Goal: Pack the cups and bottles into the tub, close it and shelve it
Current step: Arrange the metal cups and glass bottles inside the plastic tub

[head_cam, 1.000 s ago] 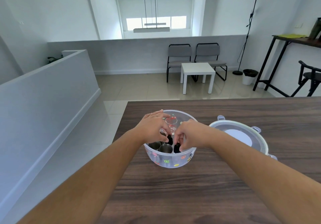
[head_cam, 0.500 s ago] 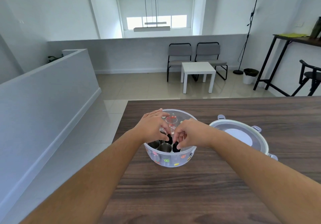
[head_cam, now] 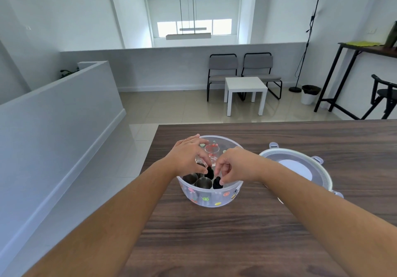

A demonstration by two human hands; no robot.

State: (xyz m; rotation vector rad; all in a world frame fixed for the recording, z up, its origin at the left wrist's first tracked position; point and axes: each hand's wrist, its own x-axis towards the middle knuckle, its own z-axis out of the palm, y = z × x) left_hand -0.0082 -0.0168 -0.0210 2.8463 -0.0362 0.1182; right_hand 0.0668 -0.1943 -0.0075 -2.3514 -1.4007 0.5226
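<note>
From my remote seat I see both forearms reaching forward over the dark wood table (head_cam: 236, 233) toward the clear tub (head_cam: 209, 199), which stands near the table's left edge and carries small fruit stickers on its wall. Everything I place here, I place against that tub.

Just inside its near rim stand two steel cups (head_cam: 204, 183), open mouths up, side by side. Right of them, still inside the near rim, sits a black bottle cap (head_cam: 217, 185), and the right hand (head_cam: 238, 166) hangs directly over it: the grip has thumb and forefinger drawn close together with their tips at the cap, though I cannot tell whether they truly pinch it or only touch it. The remaining fingers curl under the palm.

The left hand (head_cam: 189, 156) sits over the tub's left half, fingers bent downward into it. Its grip closes around a second black cap (head_cam: 209, 171) at the fingertips, near the middle of the tub; how firmly, I cannot tell. The two hands are almost touching above the centre.

Behind the hands, toward the tub's far rim, a clear glass cup (head_cam: 211, 150) with red print stands upright.

Right of the tub, close beside it but apart, the round lid (head_cam: 300, 169) lies flat on the table with its clip tabs sticking out.

Beyond the table's far edge are the tiled floor, a white side table (head_cam: 246, 87) and two grey chairs (head_cam: 223, 68).
</note>
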